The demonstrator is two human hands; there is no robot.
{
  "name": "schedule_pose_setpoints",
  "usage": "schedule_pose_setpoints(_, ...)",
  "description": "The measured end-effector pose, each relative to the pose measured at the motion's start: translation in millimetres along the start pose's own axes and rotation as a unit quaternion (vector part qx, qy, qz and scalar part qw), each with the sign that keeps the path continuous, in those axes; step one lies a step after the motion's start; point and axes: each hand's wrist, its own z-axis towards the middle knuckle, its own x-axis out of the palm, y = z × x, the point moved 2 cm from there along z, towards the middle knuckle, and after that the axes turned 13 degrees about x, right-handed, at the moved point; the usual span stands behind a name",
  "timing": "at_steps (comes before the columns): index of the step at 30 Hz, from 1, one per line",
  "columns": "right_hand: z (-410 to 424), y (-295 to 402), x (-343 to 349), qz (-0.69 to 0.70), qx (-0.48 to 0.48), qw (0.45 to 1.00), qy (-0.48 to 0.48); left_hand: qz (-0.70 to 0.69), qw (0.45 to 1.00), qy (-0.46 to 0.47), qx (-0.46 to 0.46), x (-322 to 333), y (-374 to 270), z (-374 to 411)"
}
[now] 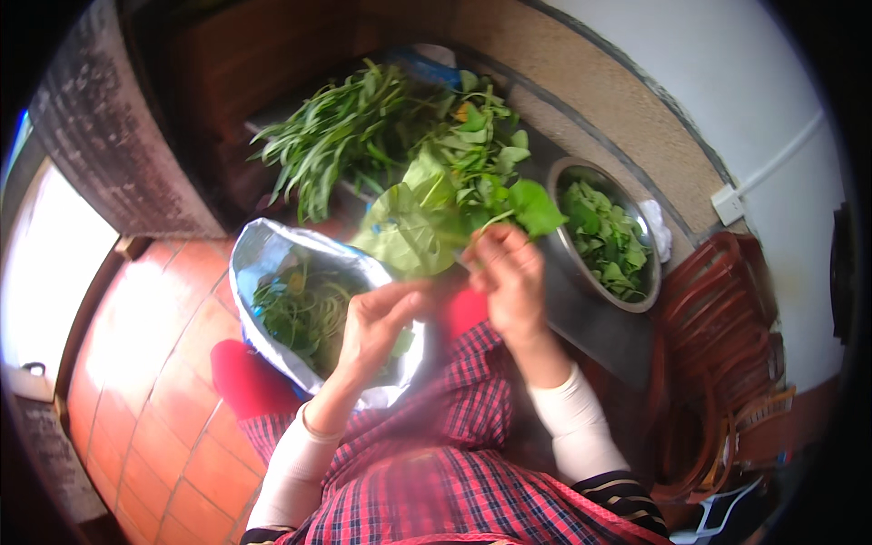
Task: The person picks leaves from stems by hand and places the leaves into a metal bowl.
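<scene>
My right hand [507, 272] pinches the thin stem of a broad green leaf [535, 208] between thumb and fingers. Over the mouth of a silver-lined bag [409, 381], my left hand [385, 320] has thumb and forefinger close together; blur hides whether anything is between them. Inside the bag lie pale stems and green scraps [300, 313]. Beyond my hands spreads a heap of leafy vine greens [484, 150], beside a bunch of long narrow-leaved greens [334, 136]. A large pale green sheet [402, 235], leaf or thin plastic, lies before them. Picked leaves [610, 252] sit in a steel bowl [655, 272] at right.
The bowl stands on a dark tabletop [599, 334] along the wall. Stacked red-brown plastic chairs [708, 293] are at right, under a white socket box [727, 204]. A white crumpled bag [655, 228] lies behind the bowl. Terracotta tiles [163, 381] cover the floor at left.
</scene>
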Motion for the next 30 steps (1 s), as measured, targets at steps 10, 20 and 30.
schedule_pose_setpoints(10, -35, -134, 62, -0.214, 0.024, 0.973, 0.082, 0.059, 0.979, -0.176, 0.082, -84, 45, -42)
schedule_pose_setpoints(20, -32, -114, 48, -0.250, -0.149, 0.956, 0.047, -0.157, 0.963, -0.209, -0.063, -110, 56, -47)
schedule_pose_setpoints(30, -3, -82, 92, -0.479, -0.387, 0.785, 0.065, -0.126, 0.966, -0.220, -0.056, -106, 74, -53)
